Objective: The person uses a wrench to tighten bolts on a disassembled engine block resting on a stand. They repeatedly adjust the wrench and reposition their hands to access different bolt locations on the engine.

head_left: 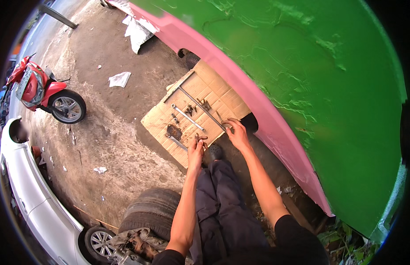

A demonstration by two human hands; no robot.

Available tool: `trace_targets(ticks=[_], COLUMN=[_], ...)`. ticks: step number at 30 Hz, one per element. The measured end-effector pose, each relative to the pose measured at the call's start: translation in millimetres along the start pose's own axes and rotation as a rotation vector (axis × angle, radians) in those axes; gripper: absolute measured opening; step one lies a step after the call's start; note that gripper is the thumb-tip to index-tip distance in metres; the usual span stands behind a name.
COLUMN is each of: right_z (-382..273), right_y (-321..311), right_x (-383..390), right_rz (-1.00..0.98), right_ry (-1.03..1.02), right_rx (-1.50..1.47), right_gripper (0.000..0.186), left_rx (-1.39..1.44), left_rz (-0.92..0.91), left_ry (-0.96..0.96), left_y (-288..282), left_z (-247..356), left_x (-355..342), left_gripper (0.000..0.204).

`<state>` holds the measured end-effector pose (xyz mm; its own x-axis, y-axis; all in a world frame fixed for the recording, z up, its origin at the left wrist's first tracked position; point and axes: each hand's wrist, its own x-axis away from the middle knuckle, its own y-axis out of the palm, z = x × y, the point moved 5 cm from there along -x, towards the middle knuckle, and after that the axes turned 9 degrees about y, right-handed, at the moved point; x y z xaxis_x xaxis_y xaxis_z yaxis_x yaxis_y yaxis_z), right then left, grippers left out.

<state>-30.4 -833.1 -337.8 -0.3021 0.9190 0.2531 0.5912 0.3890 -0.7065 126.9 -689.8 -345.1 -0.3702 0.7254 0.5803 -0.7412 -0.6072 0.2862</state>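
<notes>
A T-shaped metal bar (200,106) lies on a flattened cardboard sheet (222,90). My right hand (237,134) is at the lower end of its long stem, thumb and fingers apart; contact with the bar is unclear. Just beyond these fingertips lies a thin pointed piece (218,115). My left hand (196,152) is over the cardboard's near edge, with curled, darkened fingers; whatever they hold is hidden. Left of the stem lie a long wrench (188,117), several small bolts (190,108) and a dark greasy part (173,131). Another wrench (177,143) lies nearest my left hand.
A vehicle body panel, green (311,88) with a pink lower edge (258,97), slopes along the right. Worn tires (152,207) and greasy metal parts (136,245) sit at lower left. A silver car (41,212) and a red scooter (46,90) stand on the left.
</notes>
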Motion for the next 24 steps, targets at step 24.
trace_targets(ticks=[24], right_z=[-232.3], right_y=[-123.0], right_x=[174.5], right_rz=[-0.734], right_ry=[-0.309], right_rx=[-0.144], right_gripper=[0.023], left_rx=[0.169], left_rz=[0.23], left_ry=[0.37], left_y=[-3.1], left_z=[124.1], left_x=[262.9], left_gripper=[0.026])
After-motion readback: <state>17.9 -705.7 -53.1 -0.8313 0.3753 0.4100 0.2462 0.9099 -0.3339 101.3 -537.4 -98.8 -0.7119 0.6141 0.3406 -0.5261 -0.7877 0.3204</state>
